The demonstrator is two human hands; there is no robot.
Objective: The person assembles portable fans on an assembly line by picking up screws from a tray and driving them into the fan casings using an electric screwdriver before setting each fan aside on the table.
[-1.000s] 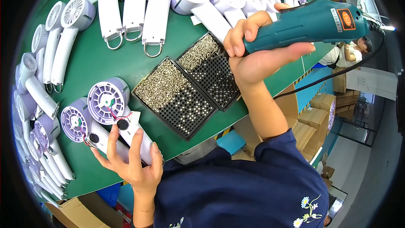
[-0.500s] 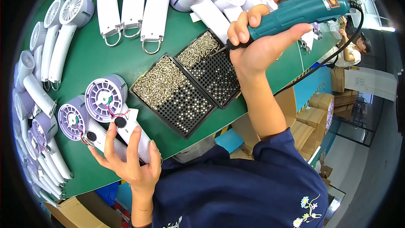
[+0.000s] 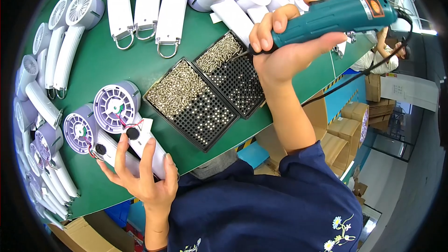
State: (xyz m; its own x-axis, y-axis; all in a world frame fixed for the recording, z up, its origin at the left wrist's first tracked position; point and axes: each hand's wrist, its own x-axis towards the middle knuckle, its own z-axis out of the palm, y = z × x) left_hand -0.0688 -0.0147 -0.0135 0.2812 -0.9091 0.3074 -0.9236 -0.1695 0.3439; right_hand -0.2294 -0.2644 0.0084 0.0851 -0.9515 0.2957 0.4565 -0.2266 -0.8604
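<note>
The right hand (image 3: 284, 56) is wrapped around a teal electric screwdriver (image 3: 326, 22), fingers curled over its plastic body, thumb stretched along it. Well to the right of the fingers, by the cord end, sit an orange-and-dark label (image 3: 374, 7) and a narrow pale strip (image 3: 365, 8), their print too blurred to make out. Just left of that hand, the slim bit points at silvery screws (image 3: 218, 52) in a black tray (image 3: 228, 82); I cannot tell whether it touches them. Further left, a second tray (image 3: 184, 121) has screws heaped beside round holes. The left hand (image 3: 147, 189) is spread, fingertips on the smooth white handle of a near fan (image 3: 150, 154); its slotted lilac head lies ahead of them, beside a second fan (image 3: 114, 151).
</note>
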